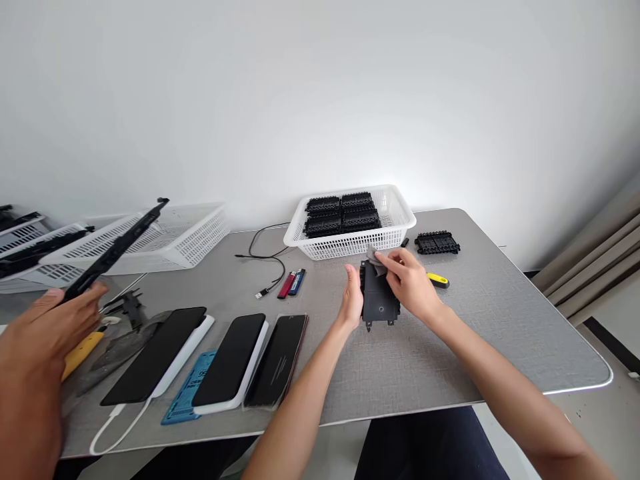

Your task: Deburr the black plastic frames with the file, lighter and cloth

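Observation:
A black rectangular plastic part (379, 303) lies tilted just above or on the table in front of me; I cannot tell which. My left hand (353, 298) grips its left edge, thumb pointing up. Pinched in the fingers of my right hand (411, 279) is a small grey cloth (374, 256), pressed against the part's upper end. Just right of that hand, a tool with a yellow and black handle (439, 281) is partly hidden. Another black plastic part (437, 243) with toothed edges rests farther back on the right.
A white basket (357, 249) holding several black parts stands at the back. On the left, a co-worker's hand (55, 327) holds a long black part (120, 250) near other baskets. Phones (230, 360), two lighter-like sticks (291, 284) and a cable (273, 257) lie on the table (480, 347).

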`<state>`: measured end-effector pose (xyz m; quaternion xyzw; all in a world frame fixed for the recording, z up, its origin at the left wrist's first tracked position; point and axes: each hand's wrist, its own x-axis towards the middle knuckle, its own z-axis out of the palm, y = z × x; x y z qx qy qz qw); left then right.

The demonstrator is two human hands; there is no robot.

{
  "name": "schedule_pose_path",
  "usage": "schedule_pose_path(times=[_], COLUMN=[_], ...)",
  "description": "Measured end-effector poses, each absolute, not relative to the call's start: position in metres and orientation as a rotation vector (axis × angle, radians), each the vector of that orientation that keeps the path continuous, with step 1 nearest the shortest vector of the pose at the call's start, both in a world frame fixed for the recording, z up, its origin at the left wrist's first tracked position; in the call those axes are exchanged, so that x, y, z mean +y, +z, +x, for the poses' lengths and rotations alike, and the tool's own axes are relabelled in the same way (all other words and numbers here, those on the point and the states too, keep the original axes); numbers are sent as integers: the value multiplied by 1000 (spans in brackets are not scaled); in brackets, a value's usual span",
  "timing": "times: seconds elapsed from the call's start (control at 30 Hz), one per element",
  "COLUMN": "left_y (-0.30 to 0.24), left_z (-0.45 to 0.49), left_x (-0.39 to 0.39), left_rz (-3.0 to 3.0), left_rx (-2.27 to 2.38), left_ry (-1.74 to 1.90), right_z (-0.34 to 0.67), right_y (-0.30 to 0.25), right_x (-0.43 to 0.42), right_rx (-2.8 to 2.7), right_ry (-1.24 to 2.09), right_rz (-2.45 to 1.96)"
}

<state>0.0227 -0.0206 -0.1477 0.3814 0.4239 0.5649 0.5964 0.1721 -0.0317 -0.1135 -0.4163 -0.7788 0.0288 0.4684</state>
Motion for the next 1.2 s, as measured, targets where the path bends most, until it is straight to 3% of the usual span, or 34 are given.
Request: schedule_pose_path(times=[0.17,0.4,0.6,0.77,0.97,1.2], left_y=[-136,-127,-129,-133,-135,-127], left_z=[23,7,7,21,28,19], left_x=[-25,-18,-17,-25,-29,-26], left_rz=[852,789,803,894,871,743], left_rx=[935,1006,942,861,850,914], left_ry=[1301,1359,1345,1260,1253,1303], right_z=[165,162,170,170,158,155], right_y=[-114,-117,-111,-104,-105,-109], right_x=[-38,-53,-52,-36,-35,-52], right_rx=[-2229,-2517,-2296,-1875,-2194,-2478], right_ry=[3,184,455,165,-57,66], right_rz=[-973,-737,-659,-913,-1002,-837])
